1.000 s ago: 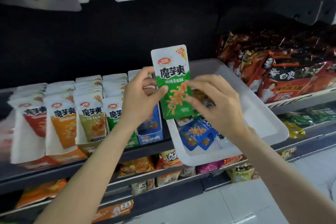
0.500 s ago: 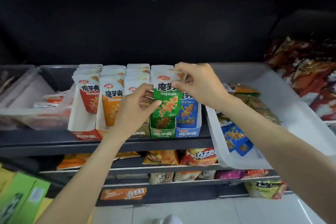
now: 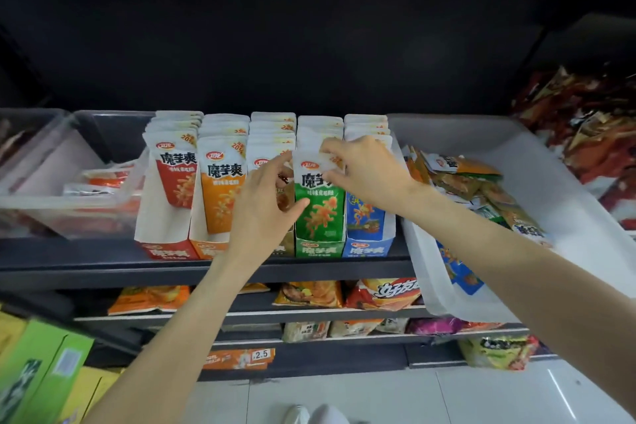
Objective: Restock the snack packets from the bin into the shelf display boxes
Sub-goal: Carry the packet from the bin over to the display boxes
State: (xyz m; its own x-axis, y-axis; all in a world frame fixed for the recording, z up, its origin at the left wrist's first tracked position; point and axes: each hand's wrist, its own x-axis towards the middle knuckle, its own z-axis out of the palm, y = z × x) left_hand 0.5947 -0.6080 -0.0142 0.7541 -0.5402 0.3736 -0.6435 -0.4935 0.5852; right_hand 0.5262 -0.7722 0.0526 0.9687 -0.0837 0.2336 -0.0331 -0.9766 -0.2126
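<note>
Green packet (image 3: 319,206) upright at the front of the green box (image 3: 318,248), fourth in the row on the shelf (image 3: 103,272). Pinched at its top right corner by the right hand (image 3: 364,172), fingers curled. Touched along its left edge by the left hand (image 3: 265,213), thumb on the front, fingers bent loosely. Just right, white bin (image 3: 516,189) with loose packets. Behind, more rows of packets.
</note>
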